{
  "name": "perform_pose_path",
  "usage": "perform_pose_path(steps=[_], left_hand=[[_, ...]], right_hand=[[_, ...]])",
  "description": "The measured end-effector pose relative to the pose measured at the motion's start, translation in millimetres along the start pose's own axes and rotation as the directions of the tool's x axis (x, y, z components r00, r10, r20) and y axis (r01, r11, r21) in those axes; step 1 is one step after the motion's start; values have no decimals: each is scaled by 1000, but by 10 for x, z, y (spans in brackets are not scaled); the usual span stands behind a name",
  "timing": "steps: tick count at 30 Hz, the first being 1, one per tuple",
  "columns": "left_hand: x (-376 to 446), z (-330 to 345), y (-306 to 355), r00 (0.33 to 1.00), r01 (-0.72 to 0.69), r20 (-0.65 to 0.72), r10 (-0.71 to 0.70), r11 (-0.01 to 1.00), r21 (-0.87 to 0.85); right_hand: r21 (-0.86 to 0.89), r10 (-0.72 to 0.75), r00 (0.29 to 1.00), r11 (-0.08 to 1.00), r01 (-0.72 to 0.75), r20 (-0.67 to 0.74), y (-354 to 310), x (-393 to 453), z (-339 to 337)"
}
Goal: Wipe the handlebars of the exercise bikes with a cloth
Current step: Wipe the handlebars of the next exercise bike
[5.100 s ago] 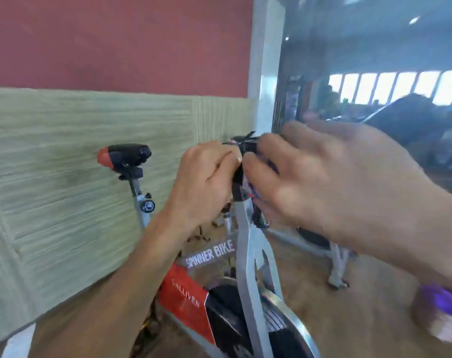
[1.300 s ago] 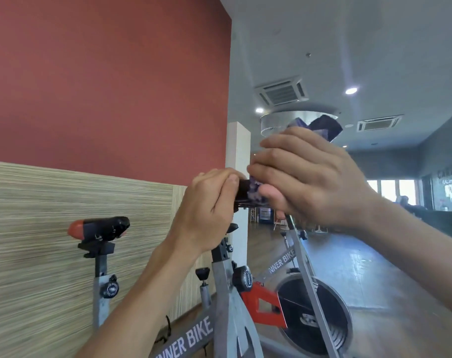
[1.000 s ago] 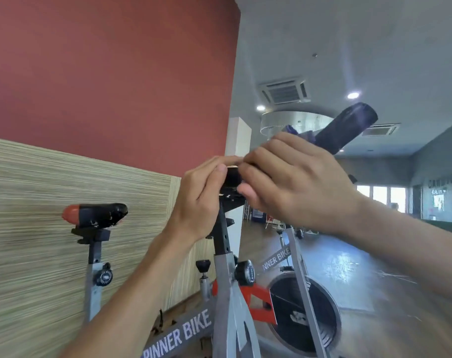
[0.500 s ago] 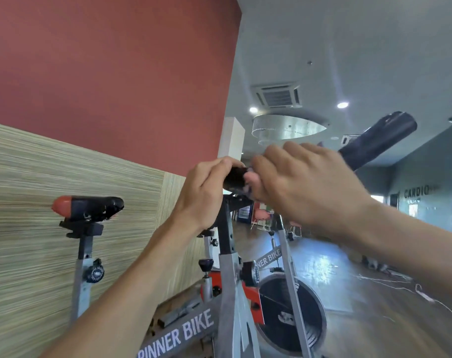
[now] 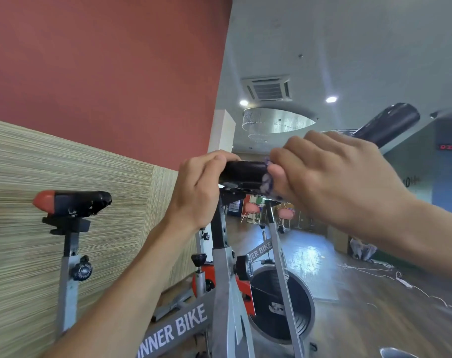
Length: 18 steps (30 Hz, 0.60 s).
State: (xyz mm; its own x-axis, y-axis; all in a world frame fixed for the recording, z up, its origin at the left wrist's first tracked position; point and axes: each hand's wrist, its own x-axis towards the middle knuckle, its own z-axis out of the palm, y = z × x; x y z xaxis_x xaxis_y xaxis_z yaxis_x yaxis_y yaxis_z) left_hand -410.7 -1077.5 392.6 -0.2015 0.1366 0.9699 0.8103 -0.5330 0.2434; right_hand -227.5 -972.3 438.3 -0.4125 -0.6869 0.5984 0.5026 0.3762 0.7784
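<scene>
The black handlebar (image 5: 243, 171) of a grey spinner bike (image 5: 221, 275) runs across the middle of the view. My left hand (image 5: 196, 187) grips its left part, fingers curled over the top. My right hand (image 5: 331, 174) holds a small purple-and-white cloth (image 5: 267, 180) against the bar just right of centre, with most of the cloth hidden under the fingers. The bar's far right grip (image 5: 390, 124) sticks up behind my right hand.
The bike's black saddle with a red tip (image 5: 70, 202) stands at left before a wood-panelled wall (image 5: 64, 177). A second spinner bike with a black flywheel (image 5: 279, 303) is behind. White cords (image 5: 400, 280) lie on the wooden floor at right.
The view has tilted upward over the last seconds. My right hand with the cloth has slid to the right along the bar, baring more of it. My left hand keeps its grip.
</scene>
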Motion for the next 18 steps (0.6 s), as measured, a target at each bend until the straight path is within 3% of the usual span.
perform_pose_path(steps=[5, 13, 18], left_hand=[[5, 21, -22, 998, -57, -25, 57, 998, 31], [-5, -88, -35, 993, -119, 30, 118, 991, 54], [2, -67, -54, 987, -159, -21, 161, 984, 75]], right_hand=[[-34, 73, 996, 997, -75, -57, -166, 162, 176], [7, -3, 1000, 1000, 3, 10, 35, -15, -10], [-11, 54, 998, 998, -55, -14, -282, 237, 231]])
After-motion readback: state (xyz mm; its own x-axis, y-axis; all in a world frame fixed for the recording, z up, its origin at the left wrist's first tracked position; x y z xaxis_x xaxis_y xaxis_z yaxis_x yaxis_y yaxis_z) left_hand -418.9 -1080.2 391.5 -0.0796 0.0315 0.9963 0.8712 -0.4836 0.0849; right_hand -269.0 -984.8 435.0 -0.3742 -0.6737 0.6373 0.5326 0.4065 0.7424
